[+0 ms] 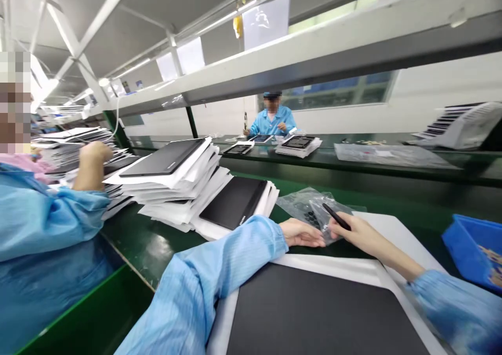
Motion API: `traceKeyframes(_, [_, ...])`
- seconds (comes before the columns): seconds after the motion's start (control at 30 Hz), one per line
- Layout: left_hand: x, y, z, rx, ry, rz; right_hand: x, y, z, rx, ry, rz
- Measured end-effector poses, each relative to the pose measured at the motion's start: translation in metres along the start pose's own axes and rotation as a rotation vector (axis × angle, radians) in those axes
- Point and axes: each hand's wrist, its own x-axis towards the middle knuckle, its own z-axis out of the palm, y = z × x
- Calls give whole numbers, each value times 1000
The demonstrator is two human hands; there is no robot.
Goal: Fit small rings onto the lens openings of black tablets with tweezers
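Beyond one large, flat, dark-grey panel (321, 310), cut off below, one clear plastic bag (304, 201) is laid, with small black round pieces (311, 218) — too blurred to be counted — seen through it. It is touched by the left hand (301, 233); whether its fingers pinch cannot be told. One slim black pen-like tool (336, 217) is pinched in the right hand's (363, 233) fingers. Right of the panel, small tan pieces (492, 256) are held in one open blue plastic bin (458, 239), cut off.
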Motion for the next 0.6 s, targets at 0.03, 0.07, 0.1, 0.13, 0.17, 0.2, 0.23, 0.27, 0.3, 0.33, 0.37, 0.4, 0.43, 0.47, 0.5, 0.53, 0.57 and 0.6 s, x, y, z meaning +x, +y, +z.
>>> traceKeyframes(0.03, [2,1,-1,7,8,1,2,2,0,2,7,7])
traceKeyframes(0.07, [3,1,-1,19,13,-1,3,2,0,7,12,15])
traceKeyframes(0.1, [4,1,-1,33,11,-5,2,2,2,15,13,18])
traceKeyframes(0.13, [4,0,0,45,-1,-10,2,0,3,26,19,20])
traceKeyframes(0.17, [4,0,1,57,-15,-14,1,-1,5,36,24,20])
traceKeyframes(0.2, [4,0,1,68,-28,-18,0,-2,7,44,25,19])
traceKeyframes(0.23, [4,-1,1,78,-38,-20,-1,-3,8,44,23,16])
traceKeyframes(0.27, [3,-1,1,87,-44,-20,-2,-4,8,37,19,14])
traceKeyframes(0.3, [2,-1,1,93,-46,-18,-2,-3,8,21,16,12])
traceKeyframes(0.33, [2,-1,0,98,-42,-15,-2,-2,6,-6,11,7])
traceKeyframes(0.37, [1,0,0,102,-34,-10,-2,0,4,-41,9,-1])
traceKeyframes(0.4, [1,0,-1,105,-23,-5,-2,3,2,-79,12,-8])
traceKeyframes(0.43, [0,1,-1,108,-11,0,-1,6,-2,-115,17,-12])
traceKeyframes(0.47, [0,1,-1,111,2,5,0,10,-5,-146,25,-11])
traceKeyframes(0.5, [0,1,-1,114,15,9,0,14,-8,-169,32,-6])
traceKeyframes(0.53, [0,1,-1,118,25,13,0,17,-10,-187,38,4])
traceKeyframes(0.57, [1,1,0,123,31,17,0,19,-12,-201,41,14])
traceKeyframes(0.6, [1,0,0,128,35,21,-1,20,-13,-217,41,24])
